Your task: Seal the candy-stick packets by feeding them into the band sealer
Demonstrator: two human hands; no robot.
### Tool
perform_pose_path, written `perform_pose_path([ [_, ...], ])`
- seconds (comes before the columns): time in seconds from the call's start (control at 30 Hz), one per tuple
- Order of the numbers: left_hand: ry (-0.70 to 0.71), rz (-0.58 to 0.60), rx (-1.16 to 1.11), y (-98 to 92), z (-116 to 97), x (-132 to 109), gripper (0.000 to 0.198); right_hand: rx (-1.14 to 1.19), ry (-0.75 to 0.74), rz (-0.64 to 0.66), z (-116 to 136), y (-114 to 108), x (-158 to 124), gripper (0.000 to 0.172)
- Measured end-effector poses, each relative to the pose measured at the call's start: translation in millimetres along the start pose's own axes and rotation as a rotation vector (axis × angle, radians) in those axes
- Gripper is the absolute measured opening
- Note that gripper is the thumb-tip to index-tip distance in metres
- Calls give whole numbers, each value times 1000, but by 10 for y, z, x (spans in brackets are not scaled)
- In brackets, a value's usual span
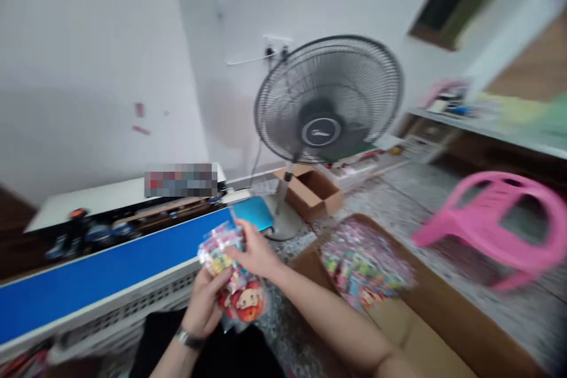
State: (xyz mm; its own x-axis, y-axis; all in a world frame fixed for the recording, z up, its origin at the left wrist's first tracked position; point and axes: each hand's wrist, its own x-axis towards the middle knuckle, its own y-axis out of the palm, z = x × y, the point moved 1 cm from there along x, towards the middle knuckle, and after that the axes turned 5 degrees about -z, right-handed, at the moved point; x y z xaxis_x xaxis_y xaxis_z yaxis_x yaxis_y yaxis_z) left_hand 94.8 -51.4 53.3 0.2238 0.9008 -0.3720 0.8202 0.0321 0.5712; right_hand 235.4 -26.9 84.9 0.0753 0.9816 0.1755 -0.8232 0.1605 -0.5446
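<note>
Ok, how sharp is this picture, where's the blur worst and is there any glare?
Head view: motion-smeared overall, worst at the right edge, where the pink plastic chair and the shelf streak; the black pedestal fan is only slightly soft. The clear packet of colourful cartoon stickers, held by left hand and right hand, is blurred. Lighting is even and soft, with no strong glare.
</note>
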Motion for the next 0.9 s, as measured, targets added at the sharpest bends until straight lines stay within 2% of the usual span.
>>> perform_pose_path([
  [0.07, 78, -37, -50, -105, -57, 50, 46, 20, 3, -13, -39, 151, 36, 58],
  [0.2, 210, -110, -87, -313, -182, 179, 42, 70, 18, 134, -116, 442, 109, 41],
  [0.3, 232, -131, -114, -439, -236, 231, 40, 139, 6, 187, -122, 597, 172, 31],
  [0.47, 242, -156, -126, -593, -270, 338, 43, 221, 14, 213, -179, 773, 285, 28],
  [0.63, 280, -241, -119, -727, -280, 497, 45, 335, 83, 137, -290, 972, 379, 24],
  [0.73, 288, -298, -115, -810, -302, 559, 49, 517, 226, 64, -374, 1013, 529, 27],
  [0.83, 263, -356, -130, -892, -320, 599, 50, 643, 379, -45, -454, 958, 721, 35],
  [0.9, 260, -374, -142, -921, -321, 622, 49, 635, 408, 17, -472, 942, 794, 40],
])
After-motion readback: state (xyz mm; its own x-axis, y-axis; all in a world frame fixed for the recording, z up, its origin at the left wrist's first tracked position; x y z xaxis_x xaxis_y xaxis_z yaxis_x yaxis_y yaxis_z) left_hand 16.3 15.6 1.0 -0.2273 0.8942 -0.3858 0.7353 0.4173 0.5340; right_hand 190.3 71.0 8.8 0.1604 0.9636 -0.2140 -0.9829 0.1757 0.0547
